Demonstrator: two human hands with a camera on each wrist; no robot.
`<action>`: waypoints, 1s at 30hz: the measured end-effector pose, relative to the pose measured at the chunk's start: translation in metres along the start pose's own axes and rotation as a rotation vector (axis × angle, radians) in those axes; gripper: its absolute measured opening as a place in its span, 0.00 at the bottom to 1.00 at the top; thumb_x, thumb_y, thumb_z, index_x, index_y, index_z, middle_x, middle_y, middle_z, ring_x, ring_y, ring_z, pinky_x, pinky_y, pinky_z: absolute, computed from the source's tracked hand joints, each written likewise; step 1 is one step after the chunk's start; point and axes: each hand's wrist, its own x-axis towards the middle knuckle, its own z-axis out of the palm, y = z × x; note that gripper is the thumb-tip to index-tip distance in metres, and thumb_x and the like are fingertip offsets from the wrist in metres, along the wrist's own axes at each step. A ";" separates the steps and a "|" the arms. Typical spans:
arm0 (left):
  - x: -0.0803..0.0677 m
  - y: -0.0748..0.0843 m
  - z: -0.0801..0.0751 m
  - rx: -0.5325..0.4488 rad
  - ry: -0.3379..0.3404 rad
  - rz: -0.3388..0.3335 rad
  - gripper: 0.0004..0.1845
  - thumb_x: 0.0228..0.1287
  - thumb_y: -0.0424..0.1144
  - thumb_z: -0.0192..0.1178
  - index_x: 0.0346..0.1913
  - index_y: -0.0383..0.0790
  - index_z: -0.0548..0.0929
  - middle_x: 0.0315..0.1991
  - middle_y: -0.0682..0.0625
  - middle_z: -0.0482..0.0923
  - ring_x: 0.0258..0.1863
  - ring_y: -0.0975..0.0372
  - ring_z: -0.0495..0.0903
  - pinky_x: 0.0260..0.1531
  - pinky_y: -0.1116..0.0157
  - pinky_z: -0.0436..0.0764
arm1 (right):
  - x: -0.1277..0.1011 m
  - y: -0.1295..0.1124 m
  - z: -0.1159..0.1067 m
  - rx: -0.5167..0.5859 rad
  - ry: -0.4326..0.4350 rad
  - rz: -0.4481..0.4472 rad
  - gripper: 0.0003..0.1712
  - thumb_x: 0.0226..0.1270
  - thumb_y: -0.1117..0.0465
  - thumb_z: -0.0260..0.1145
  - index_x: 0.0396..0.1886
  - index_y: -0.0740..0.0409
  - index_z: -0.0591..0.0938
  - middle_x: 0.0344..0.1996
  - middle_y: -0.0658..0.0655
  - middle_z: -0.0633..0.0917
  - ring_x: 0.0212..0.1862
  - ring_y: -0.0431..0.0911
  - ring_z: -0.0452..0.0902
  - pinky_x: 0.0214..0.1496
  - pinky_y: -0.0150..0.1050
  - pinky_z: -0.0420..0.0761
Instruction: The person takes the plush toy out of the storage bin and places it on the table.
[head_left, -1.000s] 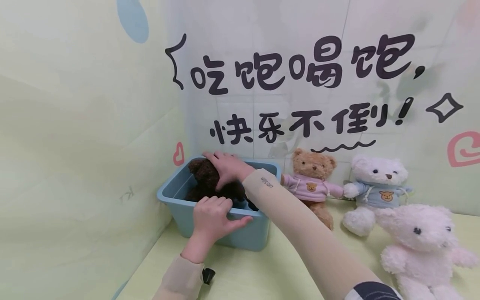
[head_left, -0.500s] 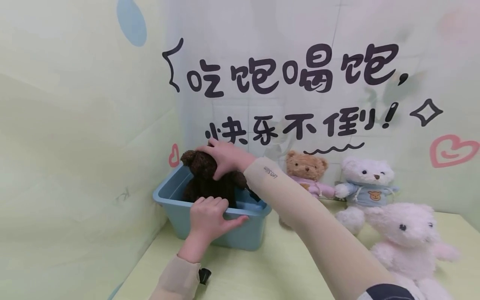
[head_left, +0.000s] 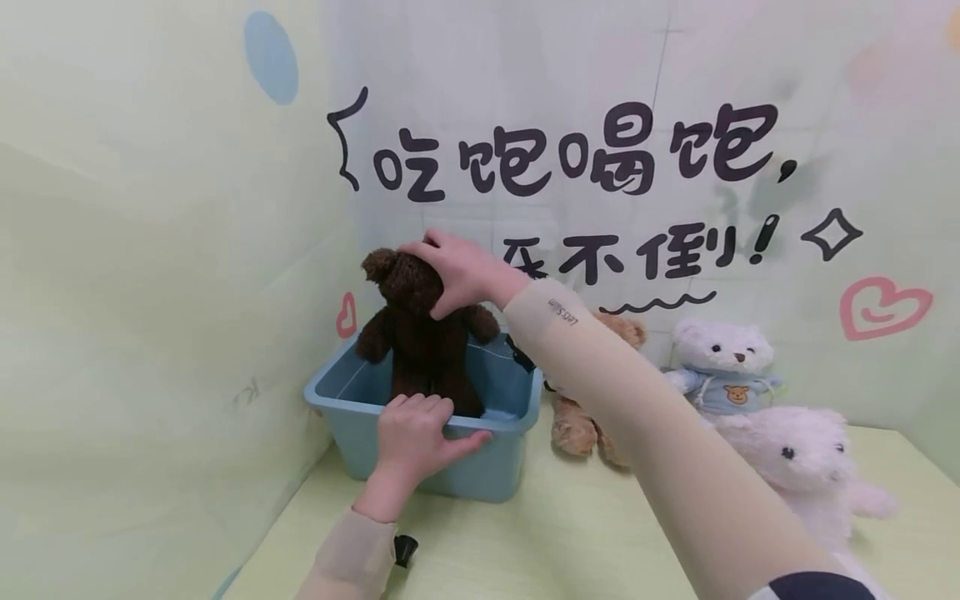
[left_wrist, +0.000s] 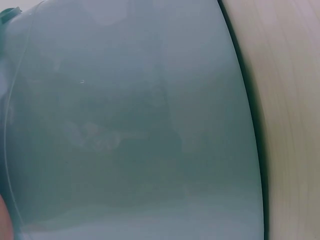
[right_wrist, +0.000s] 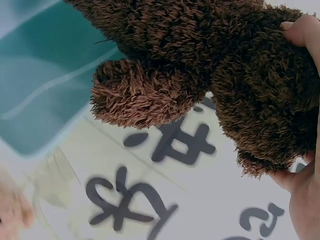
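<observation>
My right hand [head_left: 467,268] grips a dark brown teddy bear [head_left: 427,350] by the head. The bear hangs upright over a blue plastic bin [head_left: 504,427], its lower part inside the bin. In the right wrist view, thumb and fingers wrap the sides of the brown teddy bear [right_wrist: 150,40]'s head, and one arm sticks out. My left hand [head_left: 414,433] holds the bin's front rim, fingers curled over it and thumb stretched along the outside. The left wrist view is filled by the bin's wall [left_wrist: 135,120]; little of that hand shows there.
Right of the bin, a tan bear [head_left: 576,429] sits partly behind my right arm. Farther right are a white bear [head_left: 723,358] in a blue hoodie and a pale pink plush [head_left: 806,458]. A printed wall [head_left: 585,67] stands close behind the bin, another at left.
My right hand has lifted the brown teddy bear from low in the bin until its head and arms are above the rim. My left hand has stayed on the front rim.
</observation>
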 end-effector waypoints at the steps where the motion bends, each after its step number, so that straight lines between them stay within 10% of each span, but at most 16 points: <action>1: 0.001 0.001 0.001 -0.004 0.003 0.002 0.38 0.56 0.77 0.44 0.10 0.47 0.58 0.09 0.55 0.53 0.08 0.63 0.52 0.13 0.68 0.48 | -0.003 0.001 -0.006 -0.003 0.004 0.006 0.52 0.48 0.50 0.77 0.73 0.46 0.61 0.54 0.55 0.67 0.52 0.47 0.67 0.55 0.42 0.71; 30: -0.015 -0.012 0.005 -0.023 0.002 -0.038 0.36 0.55 0.77 0.44 0.12 0.48 0.58 0.11 0.59 0.50 0.09 0.62 0.53 0.13 0.66 0.51 | -0.077 0.022 -0.145 -0.179 0.084 0.161 0.51 0.53 0.51 0.70 0.75 0.42 0.56 0.60 0.56 0.66 0.51 0.52 0.69 0.55 0.50 0.68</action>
